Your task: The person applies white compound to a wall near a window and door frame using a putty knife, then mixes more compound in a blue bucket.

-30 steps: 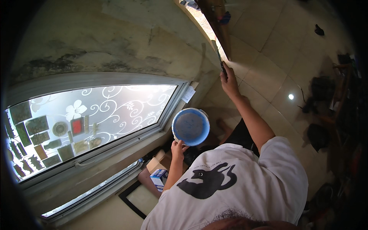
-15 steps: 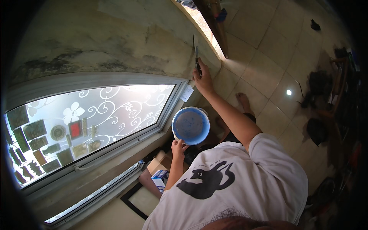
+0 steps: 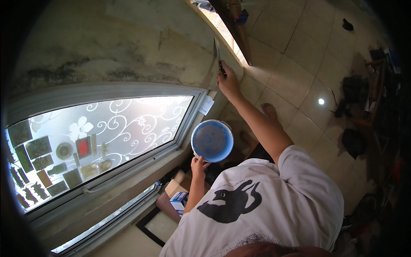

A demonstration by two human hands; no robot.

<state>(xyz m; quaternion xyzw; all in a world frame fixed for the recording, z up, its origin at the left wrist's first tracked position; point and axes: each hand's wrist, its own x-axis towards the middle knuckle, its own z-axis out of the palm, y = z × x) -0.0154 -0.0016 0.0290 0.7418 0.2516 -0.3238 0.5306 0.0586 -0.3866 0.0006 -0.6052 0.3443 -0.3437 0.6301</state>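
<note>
A blue bucket (image 3: 212, 140) with grey residue inside hangs from my left hand (image 3: 198, 165), whose fingers grip its pale rim. My right hand (image 3: 227, 77) is closed on the dark handle of a thin-bladed putty knife (image 3: 221, 64), reaching up to the stained, patchy wall (image 3: 128, 47) near its right edge. The blade lies at or very close to the wall; I cannot tell whether it touches.
A frosted window (image 3: 120, 124) with floral patterns fills the left. An open cardboard box (image 3: 174, 186) and a black frame (image 3: 143, 230) lie below it. A narrow door gap (image 3: 220, 23) is above. On the tiled floor (image 3: 291, 77), dark clutter and wooden furniture (image 3: 372, 98) line the right.
My right hand with the knife has moved left and up, from beside the door gap onto the wall area, and my bare foot has come into view. The bucket has barely moved.
</note>
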